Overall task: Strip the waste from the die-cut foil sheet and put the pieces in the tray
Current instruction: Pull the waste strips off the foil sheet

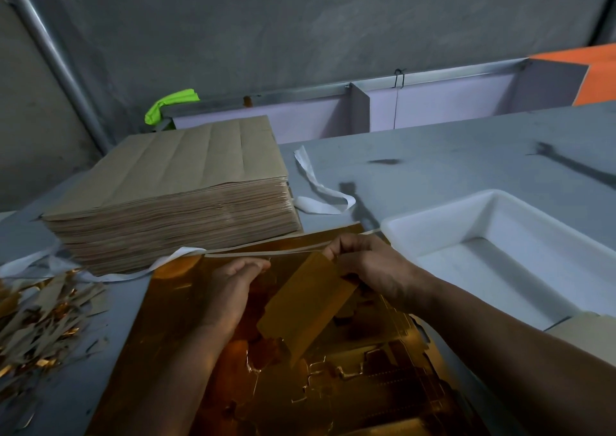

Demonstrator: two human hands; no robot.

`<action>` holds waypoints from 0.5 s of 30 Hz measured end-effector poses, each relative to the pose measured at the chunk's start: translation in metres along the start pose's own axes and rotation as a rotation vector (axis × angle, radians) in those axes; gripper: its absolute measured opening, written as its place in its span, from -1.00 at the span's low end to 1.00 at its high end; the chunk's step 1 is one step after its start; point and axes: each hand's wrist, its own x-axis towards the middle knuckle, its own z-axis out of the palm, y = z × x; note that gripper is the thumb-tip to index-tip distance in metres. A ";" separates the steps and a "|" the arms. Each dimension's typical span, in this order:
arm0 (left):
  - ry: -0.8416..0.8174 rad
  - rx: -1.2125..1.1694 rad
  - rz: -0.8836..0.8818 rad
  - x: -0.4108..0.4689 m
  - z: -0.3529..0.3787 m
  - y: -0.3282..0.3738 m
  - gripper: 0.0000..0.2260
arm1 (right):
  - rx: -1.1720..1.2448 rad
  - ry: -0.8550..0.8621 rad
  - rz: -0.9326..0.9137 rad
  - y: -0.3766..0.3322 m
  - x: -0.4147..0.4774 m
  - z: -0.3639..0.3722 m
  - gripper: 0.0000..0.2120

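Grey counter (450, 155) against a concrete wall, bearing a stack of brown sheets (166, 199), a scrap pile (40, 319) at the left and a white tray (466, 222) at the right. Gold foil sheet (350, 379) lies flat at the near edge, a thin waste strip (283, 252) lifted along its far side. Hands close together over the sheet: right hand (363, 262) pinches the top of a raised gold piece (306, 305); left hand (233, 282) has its fingers curled beside the strip, hold unclear.
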 end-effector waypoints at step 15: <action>-0.305 -0.070 -0.132 -0.016 0.008 0.034 -0.88 | 0.101 0.117 0.056 -0.001 0.003 0.000 -0.73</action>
